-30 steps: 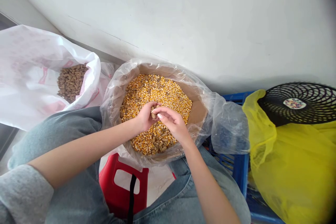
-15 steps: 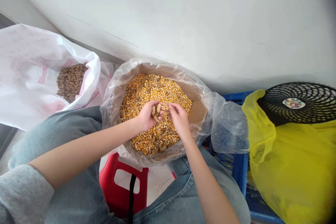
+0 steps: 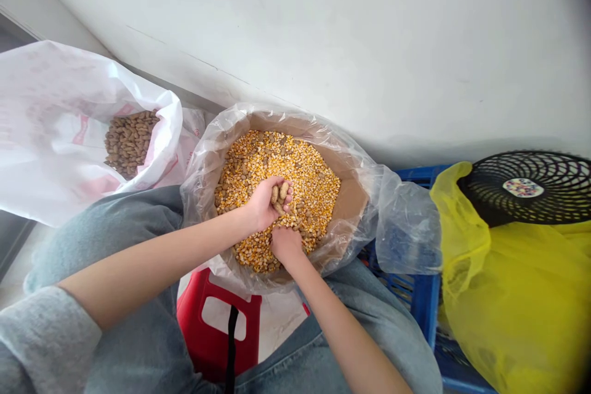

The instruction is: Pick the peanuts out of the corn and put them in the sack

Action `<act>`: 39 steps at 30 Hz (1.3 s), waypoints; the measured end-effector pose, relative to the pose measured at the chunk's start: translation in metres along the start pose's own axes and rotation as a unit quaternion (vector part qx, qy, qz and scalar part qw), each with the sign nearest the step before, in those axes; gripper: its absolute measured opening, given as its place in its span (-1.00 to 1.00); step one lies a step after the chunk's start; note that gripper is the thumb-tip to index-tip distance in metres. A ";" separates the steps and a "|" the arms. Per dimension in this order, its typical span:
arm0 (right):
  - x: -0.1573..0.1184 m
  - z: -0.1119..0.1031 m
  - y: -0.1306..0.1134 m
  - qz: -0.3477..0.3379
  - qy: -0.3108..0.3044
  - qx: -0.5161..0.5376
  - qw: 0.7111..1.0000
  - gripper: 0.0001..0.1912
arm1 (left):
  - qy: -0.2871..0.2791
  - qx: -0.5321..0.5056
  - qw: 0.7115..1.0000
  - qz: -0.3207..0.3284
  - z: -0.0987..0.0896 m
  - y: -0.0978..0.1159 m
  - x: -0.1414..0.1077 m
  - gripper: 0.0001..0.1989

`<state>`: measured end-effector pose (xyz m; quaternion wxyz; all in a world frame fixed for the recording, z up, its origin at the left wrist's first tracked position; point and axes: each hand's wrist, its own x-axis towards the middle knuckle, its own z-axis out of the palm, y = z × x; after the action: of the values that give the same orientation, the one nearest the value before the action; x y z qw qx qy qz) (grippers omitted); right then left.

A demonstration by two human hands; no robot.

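Left hand [image 3: 266,204]: fingers curled, holding three visible peanuts [image 3: 279,196] above the corn [image 3: 286,157] | right hand [image 3: 287,245]: had drawn back toward the near rim, fingers bunched, contents hidden | one plastic-lined cardboard carton [image 3: 354,197] held the corn | one white sack [image 3: 64,129] left of carton | one blue crate [image 3: 427,301] right of carton

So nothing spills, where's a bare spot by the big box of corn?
The brown cardboard box wall between the yellow corn kernels and clear plastic liner has bare room. It's crowded around the left hand holding tan peanuts and the right hand.
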<state>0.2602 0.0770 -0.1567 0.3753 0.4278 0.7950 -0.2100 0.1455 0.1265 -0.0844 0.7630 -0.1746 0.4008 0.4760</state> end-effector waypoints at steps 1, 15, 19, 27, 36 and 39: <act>0.000 0.000 -0.002 0.003 -0.009 -0.002 1.000 -0.75 | 0.000 0.000 1.000 0.001 0.000 0.000 0.000 -0.89; -0.003 0.004 -0.008 0.014 -0.032 -0.004 0.999 -0.73 | 0.009 0.028 1.000 0.006 0.000 -0.003 0.002 -0.88; -0.003 0.004 -0.008 0.018 -0.034 0.004 0.999 -0.72 | 0.011 0.037 0.999 0.007 0.000 -0.004 0.003 -0.89; -0.003 -0.033 0.021 -0.051 -0.007 0.052 0.997 -0.70 | 0.020 0.026 0.999 0.011 0.000 -0.002 0.006 -0.90; -0.009 -0.049 0.029 -0.107 0.010 0.105 0.989 -0.76 | 0.026 0.026 0.999 0.012 0.002 -0.003 0.006 -0.89; -0.011 -0.058 0.037 -0.041 0.109 0.158 0.981 -0.72 | 0.015 0.022 0.999 0.018 0.002 -0.004 0.008 -0.89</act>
<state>0.2706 0.1300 -0.1121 0.2055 0.4690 0.8049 -0.3001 0.1514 0.1303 -0.0899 0.7522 -0.1576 0.4256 0.4777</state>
